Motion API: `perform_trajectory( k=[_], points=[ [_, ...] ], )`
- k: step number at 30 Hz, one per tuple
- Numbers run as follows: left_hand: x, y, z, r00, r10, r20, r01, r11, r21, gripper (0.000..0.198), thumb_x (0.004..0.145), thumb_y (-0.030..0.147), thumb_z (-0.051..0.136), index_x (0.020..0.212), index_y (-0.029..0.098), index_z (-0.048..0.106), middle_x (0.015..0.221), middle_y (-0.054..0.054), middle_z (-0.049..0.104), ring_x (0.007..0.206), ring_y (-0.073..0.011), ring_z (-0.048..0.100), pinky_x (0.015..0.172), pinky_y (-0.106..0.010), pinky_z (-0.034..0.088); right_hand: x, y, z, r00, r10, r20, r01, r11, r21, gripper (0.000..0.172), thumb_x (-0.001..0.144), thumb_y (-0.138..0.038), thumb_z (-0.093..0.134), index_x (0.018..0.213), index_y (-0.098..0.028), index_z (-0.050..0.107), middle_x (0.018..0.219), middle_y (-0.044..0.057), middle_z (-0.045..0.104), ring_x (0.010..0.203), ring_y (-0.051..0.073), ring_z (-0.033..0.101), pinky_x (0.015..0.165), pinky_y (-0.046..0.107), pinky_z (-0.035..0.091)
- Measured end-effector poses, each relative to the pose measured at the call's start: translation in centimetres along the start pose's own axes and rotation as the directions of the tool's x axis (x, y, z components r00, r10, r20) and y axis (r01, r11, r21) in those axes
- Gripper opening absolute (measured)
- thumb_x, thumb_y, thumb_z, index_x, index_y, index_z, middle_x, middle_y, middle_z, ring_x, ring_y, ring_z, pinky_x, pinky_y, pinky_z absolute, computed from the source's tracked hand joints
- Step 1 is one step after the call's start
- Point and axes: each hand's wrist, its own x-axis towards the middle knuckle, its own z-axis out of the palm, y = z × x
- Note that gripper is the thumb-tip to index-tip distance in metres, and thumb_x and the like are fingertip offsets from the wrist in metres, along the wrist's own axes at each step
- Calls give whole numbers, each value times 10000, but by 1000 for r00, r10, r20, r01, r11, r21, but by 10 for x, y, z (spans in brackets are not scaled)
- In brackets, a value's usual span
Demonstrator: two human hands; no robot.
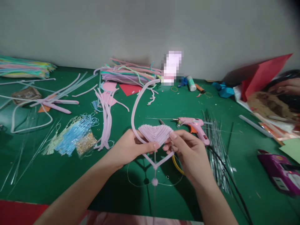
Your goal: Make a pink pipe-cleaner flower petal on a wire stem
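Observation:
Between both hands is a pale lilac pipe-cleaner piece (152,132), its rows packed side by side into a broad shape pointing down. My left hand (134,145) grips its left side, the thumb lying across the lower front. At the right edge, my right hand (185,143) pinches it between thumb and fingers. A long lilac pipe cleaner (136,106) curves up from the left side toward the back. Below, a lilac V-shaped strip and a thin wire stem run down to a small lilac ball (155,182) with wire loops at its sides. Yellow-handled pliers (177,165) lie partly behind my right hand.
A pink glue gun (193,125) with a black cord lies right, beside many thin wires (217,156). Blue tassels (72,134) and a bag of gold beads (85,143) are left. Pipe-cleaner bundles (131,75) line the back. A purple device (281,172) sits far right, below another person's hand (288,86).

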Motion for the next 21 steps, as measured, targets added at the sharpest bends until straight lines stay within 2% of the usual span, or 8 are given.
perform_trajectory(
  k=[6, 12, 16, 21],
  points=[
    [-1, 1, 1, 999, -39, 1, 39, 998, 45, 165, 757, 242, 717, 887, 141, 709, 826, -33, 718, 742, -139, 625, 682, -226, 476, 0, 0, 0, 994, 105, 34, -104, 994, -10, 263, 801, -389, 672, 664, -165, 650, 615, 13, 657, 530, 98, 603, 513, 188, 480],
    [0, 1, -1, 1000, -5, -27, 6, 999, 41, 134, 744, 256, 723, 775, 132, 682, 752, -24, 697, 716, -147, 625, 684, -232, 489, -3, 2, -1, 972, 156, 175, -125, 977, -175, 236, 778, -393, 700, 700, -175, 655, 635, 13, 663, 595, 128, 626, 549, 222, 523],
    [0, 1, -3, 999, 3, -36, -1, 998, 69, 135, 818, 283, 651, 790, 153, 672, 733, 1, 683, 716, -131, 624, 667, -206, 483, -2, 5, 0, 974, 144, 176, -121, 983, -135, 203, 787, -371, 697, 725, -184, 650, 642, -5, 665, 595, 105, 619, 563, 201, 520],
    [-1, 1, -6, 999, 1, -38, 2, 996, 86, 101, 828, 246, 638, 795, 156, 666, 748, 5, 678, 740, -124, 628, 674, -191, 481, -2, 8, 0, 972, 166, 164, -149, 983, -110, 199, 775, -371, 706, 763, -182, 643, 655, -3, 656, 607, 113, 624, 564, 213, 532]
  ],
)
